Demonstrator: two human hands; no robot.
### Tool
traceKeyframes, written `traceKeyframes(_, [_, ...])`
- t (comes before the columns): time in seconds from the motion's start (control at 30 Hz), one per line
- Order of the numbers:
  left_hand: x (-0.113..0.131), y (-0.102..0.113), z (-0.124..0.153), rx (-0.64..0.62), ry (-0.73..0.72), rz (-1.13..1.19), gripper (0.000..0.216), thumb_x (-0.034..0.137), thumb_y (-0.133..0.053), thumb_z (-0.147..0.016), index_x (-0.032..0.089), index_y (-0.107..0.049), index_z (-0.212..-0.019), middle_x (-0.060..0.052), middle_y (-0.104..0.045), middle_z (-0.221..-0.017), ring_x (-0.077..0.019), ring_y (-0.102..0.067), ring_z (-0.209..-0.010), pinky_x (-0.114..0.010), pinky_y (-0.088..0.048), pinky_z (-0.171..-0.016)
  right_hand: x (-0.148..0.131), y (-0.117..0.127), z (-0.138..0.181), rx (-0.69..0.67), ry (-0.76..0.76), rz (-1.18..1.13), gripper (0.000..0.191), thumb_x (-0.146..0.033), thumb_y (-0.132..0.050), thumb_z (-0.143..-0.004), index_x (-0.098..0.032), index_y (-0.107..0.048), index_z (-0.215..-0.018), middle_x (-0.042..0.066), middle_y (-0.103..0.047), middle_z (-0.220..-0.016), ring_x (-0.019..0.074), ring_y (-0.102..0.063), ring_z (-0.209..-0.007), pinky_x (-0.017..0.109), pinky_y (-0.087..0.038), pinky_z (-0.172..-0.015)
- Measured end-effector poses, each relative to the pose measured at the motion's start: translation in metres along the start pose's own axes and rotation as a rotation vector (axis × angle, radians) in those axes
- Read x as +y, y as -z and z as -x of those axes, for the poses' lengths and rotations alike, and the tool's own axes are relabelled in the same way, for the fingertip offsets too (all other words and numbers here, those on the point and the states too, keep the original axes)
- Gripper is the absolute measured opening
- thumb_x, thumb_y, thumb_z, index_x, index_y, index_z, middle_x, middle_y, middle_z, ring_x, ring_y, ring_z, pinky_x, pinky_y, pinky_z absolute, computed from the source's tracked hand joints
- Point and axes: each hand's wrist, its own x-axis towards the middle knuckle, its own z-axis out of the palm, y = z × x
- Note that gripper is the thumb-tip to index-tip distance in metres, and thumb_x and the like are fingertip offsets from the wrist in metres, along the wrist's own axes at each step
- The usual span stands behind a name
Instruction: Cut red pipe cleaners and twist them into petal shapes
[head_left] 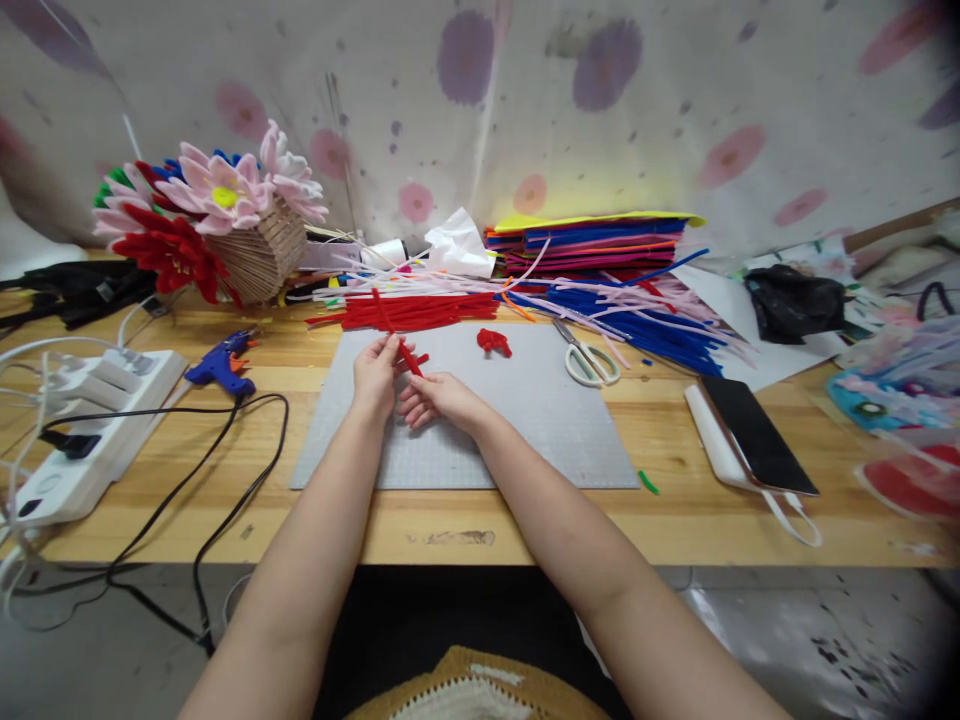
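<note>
Red fuzzy pipe cleaners (407, 356) are held between my two hands above the grey cutting mat (555, 440). My left hand (375, 372) pinches them near the middle, with one long end sticking up past the fingers. The thumb and finger of my right hand (439, 398) close on the lower end, its other fingers loosely curled. A small bundle of shaped red pipe cleaner (493, 343) lies on the mat to the right of my hands. Just behind the mat is a pile of straight red pipe cleaners (427, 311).
White-handled scissors (591, 362) lie at the mat's upper right. A blue glue gun (223, 365), power strip (97, 430) and loose black cables are on the left. A flower basket (259, 250) stands behind them. A phone (757, 432) lies right, blue pipe cleaners (637, 325) at the back.
</note>
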Motion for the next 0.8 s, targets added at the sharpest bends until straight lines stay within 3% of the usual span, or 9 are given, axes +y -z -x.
traceKeyframes(0.13, [0.010,0.015,-0.012,0.039,-0.049,0.101,0.009,0.019,-0.056,-0.076,0.015,-0.050,-0.071,0.002,-0.059,-0.063,-0.0095,-0.062,-0.064,-0.027,-0.052,-0.067,0.001,0.002,0.001,0.041,-0.014,0.133,0.026,-0.022,-0.035,-0.089,-0.013,-0.051,-0.070,0.002,-0.059,-0.055,0.0097,-0.055,-0.044,0.023,-0.048,-0.046])
traceKeyframes(0.23, [0.014,0.024,-0.015,0.110,-0.028,0.029,0.012,0.021,-0.056,-0.076,0.016,-0.047,-0.072,0.003,-0.058,-0.061,-0.0086,-0.061,-0.059,-0.023,-0.052,-0.061,-0.008,0.011,-0.001,0.245,0.120,0.378,0.018,-0.022,-0.040,-0.085,-0.016,-0.054,-0.075,0.001,-0.062,-0.064,0.0083,-0.053,-0.046,0.023,-0.046,-0.049])
traceKeyframes(0.33, [0.014,0.025,-0.013,0.156,-0.029,-0.052,0.012,0.025,-0.055,-0.077,0.017,-0.045,-0.074,0.004,-0.057,-0.059,-0.0065,-0.057,-0.049,-0.019,-0.048,-0.051,-0.024,0.021,-0.006,0.484,0.305,0.778,0.010,-0.023,-0.049,-0.080,-0.019,-0.058,-0.079,0.001,-0.064,-0.074,0.0118,-0.057,-0.066,0.026,-0.045,-0.066])
traceKeyframes(0.43, [0.011,0.022,-0.009,0.157,-0.055,-0.096,0.013,0.026,-0.052,-0.077,0.017,-0.043,-0.074,0.005,-0.054,-0.055,-0.0041,-0.047,-0.038,-0.015,-0.038,-0.040,-0.033,0.028,-0.015,0.602,0.399,1.079,0.013,-0.024,-0.052,-0.077,-0.021,-0.060,-0.086,0.004,-0.062,-0.092,0.0183,-0.053,-0.090,0.032,-0.041,-0.078])
traceKeyframes(0.53, [0.007,0.020,-0.008,0.107,-0.061,-0.110,0.010,0.024,-0.050,-0.077,0.017,-0.043,-0.074,0.006,-0.050,-0.051,-0.0026,-0.037,-0.032,-0.014,-0.026,-0.032,-0.028,0.032,-0.027,0.571,0.413,1.257,0.020,-0.029,-0.056,-0.075,-0.020,-0.060,-0.092,0.009,-0.056,-0.100,0.0226,-0.046,-0.099,0.034,-0.038,-0.082])
traceKeyframes(0.63, [0.005,0.019,-0.008,0.073,-0.045,-0.136,0.008,0.023,-0.047,-0.078,0.017,-0.043,-0.075,0.007,-0.047,-0.051,-0.0015,-0.029,-0.030,-0.014,-0.017,-0.030,-0.019,0.039,-0.033,0.473,0.442,1.321,0.013,-0.026,-0.056,-0.075,-0.019,-0.059,-0.085,0.008,-0.055,-0.095,0.0205,-0.046,-0.095,0.032,-0.037,-0.081])
traceKeyframes(0.8, [0.003,0.018,-0.007,0.087,-0.108,-0.242,0.009,0.025,-0.047,-0.078,0.018,-0.042,-0.075,0.007,-0.047,-0.055,-0.0015,-0.029,-0.031,-0.015,-0.016,-0.031,-0.015,0.050,-0.022,0.434,0.530,1.150,0.008,-0.019,-0.049,-0.077,-0.020,-0.056,-0.081,0.002,-0.059,-0.078,0.0146,-0.050,-0.075,0.027,-0.037,-0.069])
